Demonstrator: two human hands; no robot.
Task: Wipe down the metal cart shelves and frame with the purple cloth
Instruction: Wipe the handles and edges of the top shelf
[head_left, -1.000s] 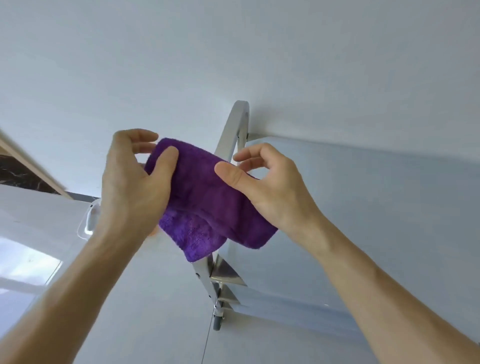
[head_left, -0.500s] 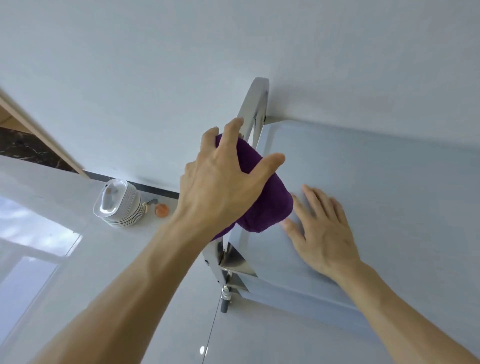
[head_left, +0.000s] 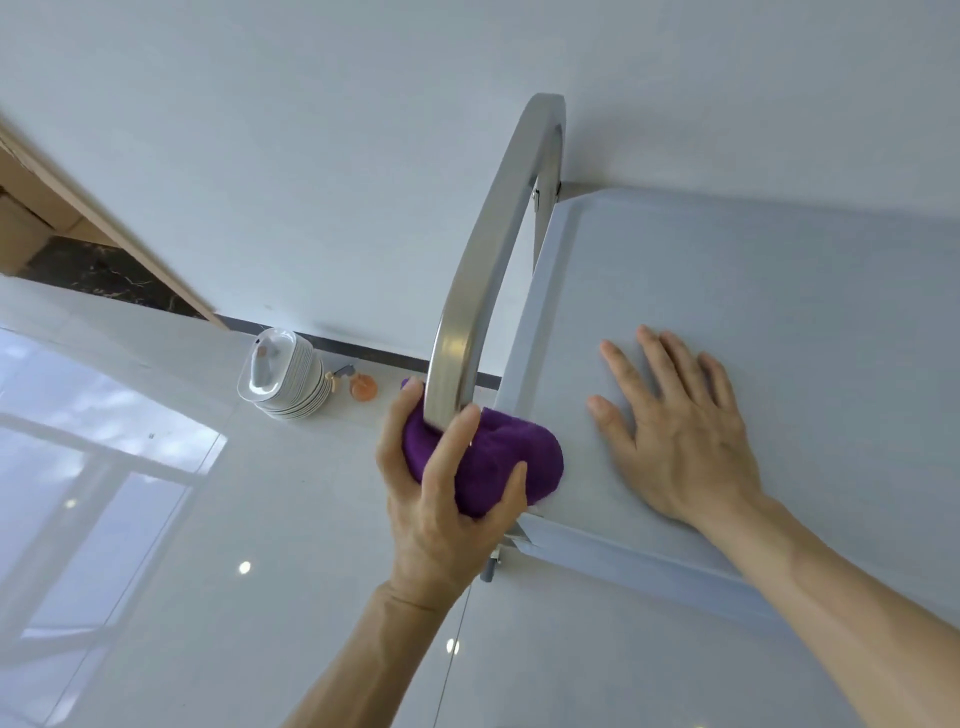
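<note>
Purple cloth (head_left: 485, 462) slid down the handle (head_left: 491, 249), bunched in left hand (head_left: 441, 499).

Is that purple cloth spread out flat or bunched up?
Bunched up: the purple cloth is a rounded wad in the left hand, pressed around the cart handle.

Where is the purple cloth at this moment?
In the head view, the cloth is in the left hand, wrapped around the lower end of the cart handle, left of the top shelf.
</note>
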